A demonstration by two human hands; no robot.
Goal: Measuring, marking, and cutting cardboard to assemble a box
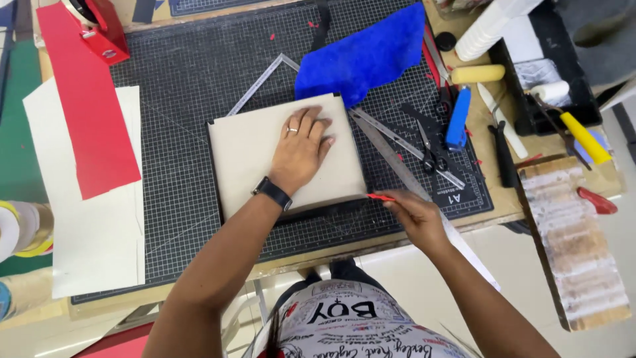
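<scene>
Hands (301, 149) over gridded cutting mat (185, 73)

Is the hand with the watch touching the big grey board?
Touching. The head view shows the left hand lying flat, palm down and fingers spread, on top of the grey board, with no gap beneath it.

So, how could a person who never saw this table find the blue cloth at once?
Start at the dark gridded cutting mat that covers the table. Above the pale board pressed flat by the left hand, at the mat's far edge, lies the blue cloth. It is the only fuzzy, ragged-edged piece; the red sheet is smooth.
</scene>
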